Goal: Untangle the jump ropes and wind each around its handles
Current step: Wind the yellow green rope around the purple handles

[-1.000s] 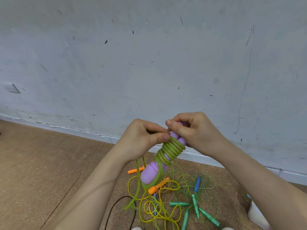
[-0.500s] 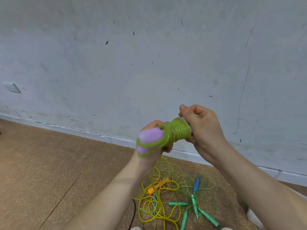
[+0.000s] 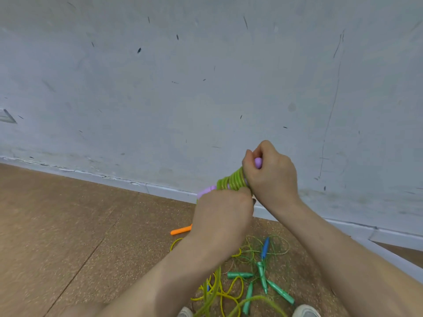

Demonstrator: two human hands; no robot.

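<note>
Right hand (image 3: 270, 177) grips upper end of purple handles (image 3: 206, 191); left hand (image 3: 223, 213) just below holds green rope (image 3: 231, 180) coils. Handles' long axis slopes down-left from right hand. Loose rope trails to floor (image 3: 68, 225) below left hand.

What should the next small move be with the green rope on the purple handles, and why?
Probably the left hand should lay one more turn of green rope beside the coil. The right hand grips the top of the purple handles, the coil covers only their middle, and loose green rope trails to the floor.
</note>
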